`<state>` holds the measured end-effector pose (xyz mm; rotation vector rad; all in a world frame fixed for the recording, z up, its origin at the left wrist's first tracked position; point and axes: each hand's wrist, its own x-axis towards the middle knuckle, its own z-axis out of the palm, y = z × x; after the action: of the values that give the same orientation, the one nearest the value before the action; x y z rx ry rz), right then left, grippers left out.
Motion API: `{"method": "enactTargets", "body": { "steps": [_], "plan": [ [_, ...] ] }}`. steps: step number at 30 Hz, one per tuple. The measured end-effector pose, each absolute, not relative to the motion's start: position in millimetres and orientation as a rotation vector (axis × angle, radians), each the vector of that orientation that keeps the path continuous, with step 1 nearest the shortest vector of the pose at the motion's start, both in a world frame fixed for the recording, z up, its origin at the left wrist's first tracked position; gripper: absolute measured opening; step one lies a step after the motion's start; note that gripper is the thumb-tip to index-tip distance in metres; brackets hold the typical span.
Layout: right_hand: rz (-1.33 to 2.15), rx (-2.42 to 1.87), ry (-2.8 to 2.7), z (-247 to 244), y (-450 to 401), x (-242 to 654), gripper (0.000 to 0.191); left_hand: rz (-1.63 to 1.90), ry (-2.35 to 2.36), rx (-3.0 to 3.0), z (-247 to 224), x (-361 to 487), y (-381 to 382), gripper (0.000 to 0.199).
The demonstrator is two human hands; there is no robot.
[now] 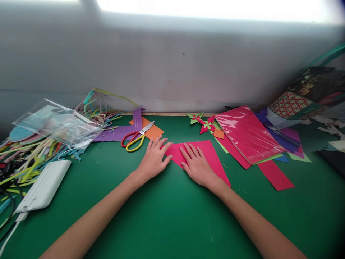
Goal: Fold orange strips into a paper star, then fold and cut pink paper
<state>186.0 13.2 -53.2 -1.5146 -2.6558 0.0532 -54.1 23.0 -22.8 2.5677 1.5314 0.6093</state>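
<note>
A sheet of pinkish-red paper (212, 154) lies flat on the green table in front of me. My right hand (196, 163) rests on it, palm down with fingers spread. At its left corner is my left hand (155, 158), fingers apart and partly over the paper's edge; whether its fingertips press on the sheet I cannot tell. Just beyond the left hand lie scissors (137, 136) with one red and one yellow handle, blades slightly apart. Behind them are a piece of orange paper (157, 130) and a purple paper strip (121, 133).
Folded green-and-red paper stars (207, 125) lie by the wall, beside a plastic-wrapped pack of red paper (248, 133). A red strip (276, 175) sits nearer on the right. On the left are a white power strip (45, 185), a clear plastic bag (59, 122) and heaped coloured strips (29, 162).
</note>
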Motion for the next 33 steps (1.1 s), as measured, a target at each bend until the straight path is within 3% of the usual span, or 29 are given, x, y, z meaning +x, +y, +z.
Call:
{"method": "enactTargets", "body": {
  "steps": [6,33],
  "plan": [
    [0.057,-1.508,-2.638,-53,12,186,0.064,0.484,1.559,2.586,-35,-43,26,0.07],
    [0.074,-1.489,-2.635,-56,14,187,0.064,0.381,1.674,2.478,-52,-87,49,0.079]
  ]
}}
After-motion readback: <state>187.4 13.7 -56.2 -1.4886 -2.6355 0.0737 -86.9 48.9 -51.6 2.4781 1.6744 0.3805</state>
